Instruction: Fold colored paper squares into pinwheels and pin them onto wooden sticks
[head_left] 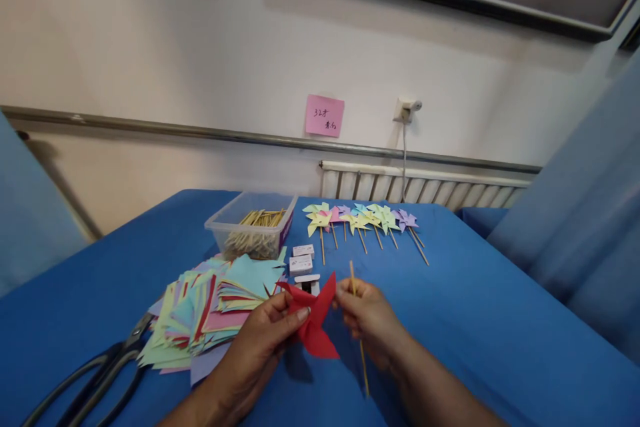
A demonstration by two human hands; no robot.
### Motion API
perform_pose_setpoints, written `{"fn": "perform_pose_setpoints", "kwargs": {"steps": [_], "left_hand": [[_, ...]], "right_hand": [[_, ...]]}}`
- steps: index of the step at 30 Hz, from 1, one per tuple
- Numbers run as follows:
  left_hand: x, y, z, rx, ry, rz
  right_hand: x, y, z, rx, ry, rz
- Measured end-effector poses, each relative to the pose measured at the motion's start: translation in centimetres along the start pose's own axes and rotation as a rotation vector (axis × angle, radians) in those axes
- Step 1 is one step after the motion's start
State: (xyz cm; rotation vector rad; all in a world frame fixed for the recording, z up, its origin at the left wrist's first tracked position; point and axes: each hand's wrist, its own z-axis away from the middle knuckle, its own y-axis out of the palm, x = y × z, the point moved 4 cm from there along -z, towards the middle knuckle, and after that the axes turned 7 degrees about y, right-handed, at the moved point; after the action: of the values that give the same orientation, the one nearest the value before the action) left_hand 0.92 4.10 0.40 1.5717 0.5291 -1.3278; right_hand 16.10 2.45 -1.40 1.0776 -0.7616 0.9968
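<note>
A red paper pinwheel (315,333), its blades folded in, is pinched at the centre by my left hand (260,340). Just to its right, my right hand (373,313) is closed around a thin wooden stick (364,367), which stands nearly upright. The stick and the pinwheel are apart. Whether my right fingertips hold anything small besides the stick, I cannot tell. Beyond the pinwheel is an open small white box (314,285), partly covered by the red paper. Left of my left hand lies a pile of coloured paper pieces (210,313).
A clear plastic tub (245,230) full of sticks stands behind the pile. Two small white boxes (301,264) sit beside it. Several finished pinwheels (370,217) lie along the back of the blue table (475,320). Large scissors (115,360) lie at the left.
</note>
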Motion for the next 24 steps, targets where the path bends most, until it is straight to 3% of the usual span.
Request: {"fn": "perform_pose_setpoints", "kwargs": {"steps": [2,4,10,15,20,24], "left_hand": [[0.2,-0.2,0.0,-0.005,0.004,-0.003],[0.3,-0.3,0.1,-0.01,0.006,0.007],[0.6,-0.1,0.3,0.042,-0.018,0.151],[1.2,0.1,0.0,0.095,-0.04,0.25],[1.4,0.5,0.3,0.136,-0.072,0.263],[1.8,0.2,0.1,0.102,-0.089,0.181]], "right_hand": [[-1.4,1.7,0.5,0.121,0.075,-0.011],[-2.2,2.7,0.9,0.152,0.089,-0.051],[-2.3,3.2,1.2,0.139,-0.039,-0.172],[-2.3,3.0,1.2,0.124,-0.108,-0.138],[-1.8,3.3,1.5,0.166,-0.159,-0.067],[-1.9,3.3,1.7,0.11,-0.21,-0.003]]}}
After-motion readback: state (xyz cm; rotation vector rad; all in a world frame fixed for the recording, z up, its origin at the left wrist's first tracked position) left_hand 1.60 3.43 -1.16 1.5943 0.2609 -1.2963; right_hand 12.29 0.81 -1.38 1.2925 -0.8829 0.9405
